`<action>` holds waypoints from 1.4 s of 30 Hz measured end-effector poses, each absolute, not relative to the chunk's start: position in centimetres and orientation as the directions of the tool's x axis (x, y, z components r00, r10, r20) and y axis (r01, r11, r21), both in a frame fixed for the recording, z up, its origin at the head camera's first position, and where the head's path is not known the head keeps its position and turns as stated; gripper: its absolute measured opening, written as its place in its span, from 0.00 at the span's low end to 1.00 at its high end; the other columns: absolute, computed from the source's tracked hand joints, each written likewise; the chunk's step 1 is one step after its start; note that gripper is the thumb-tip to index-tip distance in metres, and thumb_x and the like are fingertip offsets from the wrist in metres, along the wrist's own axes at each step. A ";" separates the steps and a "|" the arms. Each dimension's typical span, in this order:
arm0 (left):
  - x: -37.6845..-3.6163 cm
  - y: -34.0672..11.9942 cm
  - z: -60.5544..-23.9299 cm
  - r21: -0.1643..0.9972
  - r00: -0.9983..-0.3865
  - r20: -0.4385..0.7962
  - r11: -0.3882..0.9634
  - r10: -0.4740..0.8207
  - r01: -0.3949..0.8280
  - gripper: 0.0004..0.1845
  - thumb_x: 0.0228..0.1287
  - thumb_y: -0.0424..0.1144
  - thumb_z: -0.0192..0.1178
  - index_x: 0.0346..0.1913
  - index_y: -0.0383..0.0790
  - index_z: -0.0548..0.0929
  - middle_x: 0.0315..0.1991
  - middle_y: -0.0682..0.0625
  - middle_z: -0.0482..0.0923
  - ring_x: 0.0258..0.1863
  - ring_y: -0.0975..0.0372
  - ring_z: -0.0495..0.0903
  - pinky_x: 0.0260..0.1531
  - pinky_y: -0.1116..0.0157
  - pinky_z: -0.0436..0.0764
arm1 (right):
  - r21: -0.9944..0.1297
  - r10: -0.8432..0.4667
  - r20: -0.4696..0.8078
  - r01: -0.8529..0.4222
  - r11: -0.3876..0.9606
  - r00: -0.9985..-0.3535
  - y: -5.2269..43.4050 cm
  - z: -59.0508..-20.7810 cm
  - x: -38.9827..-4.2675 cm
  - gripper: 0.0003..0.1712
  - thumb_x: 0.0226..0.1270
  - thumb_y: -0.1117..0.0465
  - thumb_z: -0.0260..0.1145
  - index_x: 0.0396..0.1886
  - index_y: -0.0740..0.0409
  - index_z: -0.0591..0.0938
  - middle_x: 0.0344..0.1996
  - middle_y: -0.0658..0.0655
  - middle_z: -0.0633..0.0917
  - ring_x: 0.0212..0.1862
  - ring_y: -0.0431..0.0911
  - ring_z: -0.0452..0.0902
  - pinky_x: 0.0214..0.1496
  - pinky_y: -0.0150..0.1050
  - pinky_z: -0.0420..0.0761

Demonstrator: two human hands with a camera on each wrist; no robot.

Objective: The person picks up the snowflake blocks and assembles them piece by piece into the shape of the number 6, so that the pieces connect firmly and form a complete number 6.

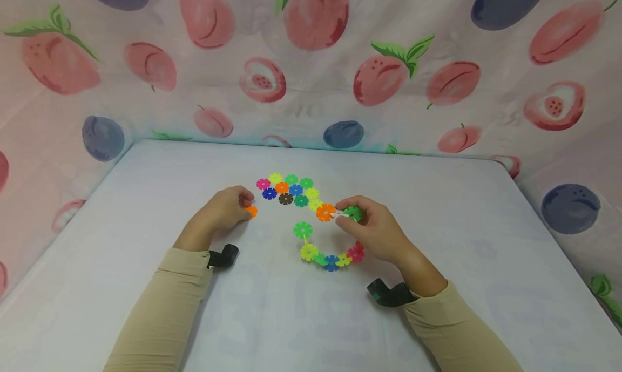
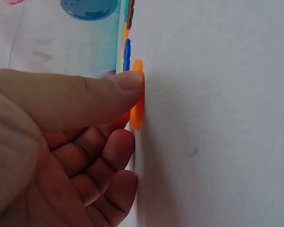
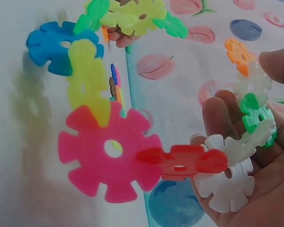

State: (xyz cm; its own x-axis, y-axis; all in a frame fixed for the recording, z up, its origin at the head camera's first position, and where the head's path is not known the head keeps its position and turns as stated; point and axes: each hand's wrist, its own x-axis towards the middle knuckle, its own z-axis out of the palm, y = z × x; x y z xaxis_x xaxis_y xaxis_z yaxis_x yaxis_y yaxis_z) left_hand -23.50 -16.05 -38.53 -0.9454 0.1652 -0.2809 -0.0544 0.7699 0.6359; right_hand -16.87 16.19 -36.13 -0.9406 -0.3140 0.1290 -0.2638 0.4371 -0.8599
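In the head view my left hand (image 1: pixel 227 207) pinches a notched orange plastic disc (image 1: pixel 252 211) low at the table, left of centre. The left wrist view shows the thumb on that disc's edge (image 2: pixel 137 109), with the other fingers curled behind and below. My right hand (image 1: pixel 376 226) holds a curved chain of interlocking discs, thumb and fingers on a white disc (image 1: pixel 340 214) near its orange end disc (image 1: pixel 322 212). From the hand the chain loops round through red, pink (image 3: pixel 87 142), yellow and blue (image 3: pixel 47 45) discs to a green end disc (image 1: pixel 302 230).
Several loose notched discs lie grouped beyond the hands, among them a pink one (image 1: pixel 263 183), a brown one (image 1: pixel 285 199) and yellow ones near the chain's orange end. A white cloth covers the table (image 1: pixel 146 199). A fruit-printed curtain (image 1: pixel 311 91) hangs behind it.
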 end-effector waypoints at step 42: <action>-19.0 -9.0 -34.1 0.740 -0.884 0.133 0.549 0.448 0.389 0.07 0.72 0.30 0.59 0.49 0.32 0.77 0.43 0.45 0.86 0.46 0.53 0.85 0.44 0.60 0.83 | -0.861 -0.315 0.132 -0.267 0.434 -0.940 16.5 -36.1 -16.9 0.14 0.70 0.60 0.67 0.52 0.61 0.82 0.35 0.56 0.79 0.28 0.50 0.70 0.28 0.34 0.73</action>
State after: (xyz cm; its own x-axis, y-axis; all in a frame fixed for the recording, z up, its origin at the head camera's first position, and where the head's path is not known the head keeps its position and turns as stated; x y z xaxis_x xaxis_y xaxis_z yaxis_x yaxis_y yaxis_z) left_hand -18.99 -9.03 -34.08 -0.8843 0.4477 0.1326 0.3889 0.5492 0.7396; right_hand -16.91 16.53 -36.09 -0.9398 -0.3151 0.1325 -0.2668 0.4340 -0.8605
